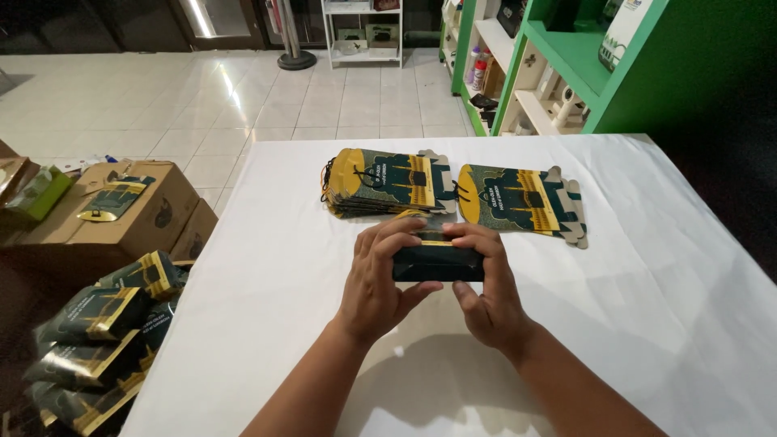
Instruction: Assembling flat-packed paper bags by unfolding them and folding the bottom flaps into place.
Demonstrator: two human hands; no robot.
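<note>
Both my hands hold one small dark green and gold cardboard box (438, 260) just above the white table (283, 267). My left hand (378, 279) grips its left end with the thumb underneath and the fingers over the top. My right hand (488, 285) grips its right end the same way. Just behind the box lies a stack of flat, unfolded box blanks (384, 182) in the same green and gold print. A smaller pile of the blanks (518, 202) lies to its right.
A brown carton (121, 218) stands on the floor left of the table, with folded green boxes (97, 340) heaped in front of it. Green shelving (566, 65) with goods stands at the back right. A white shelf unit (362, 32) is far off across the tiled floor.
</note>
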